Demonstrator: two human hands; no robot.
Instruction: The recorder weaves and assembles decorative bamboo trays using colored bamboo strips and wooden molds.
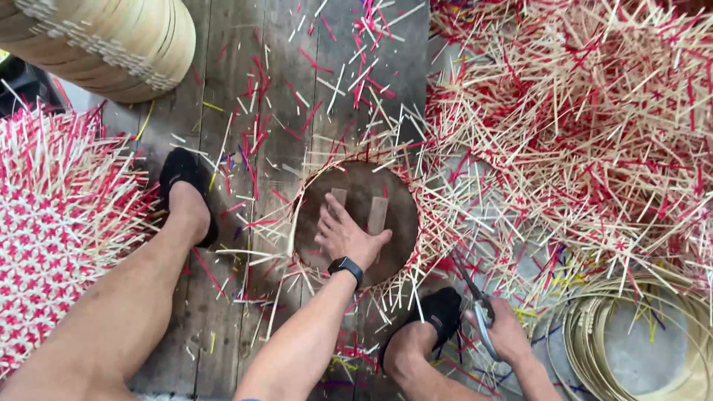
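— From the head camera, where does the round wooden form (356, 223) lie?

— Flat on the plank floor (230, 297), between the person's two feet, with a ring of red and pale bamboo strips (434, 223) standing out around its rim. It sits straight ahead of the left hand (343, 234) — in fact the hand is already on it.

— How are those fingers?

— Spread open and laid flat, palm down, pressing on the disc beside two pale wooden blocks (377, 215). They grip nothing. A black wristwatch (347, 269) sits just behind the hand.

— And the other hand?

— The right hand (505, 334) is low and to the right, near the right foot's black shoe (440, 312). Its fingers are closed around the handles of a pair of scissors (475, 297), whose blades point up and to the left, toward the strip ends at the form's lower right edge.

— So which hand is nearer the form?

— The left, which touches it; the scissors are near the rim, but I cannot tell whether the blades touch a strip.

— What lies about?

— A big loose pile of strips (587, 119) to the upper right, a woven red-and-white mat (44, 245) at the left, coiled bamboo hoops (631, 341) at the lower right, and a stack of round hoops (111, 44) at the top left.
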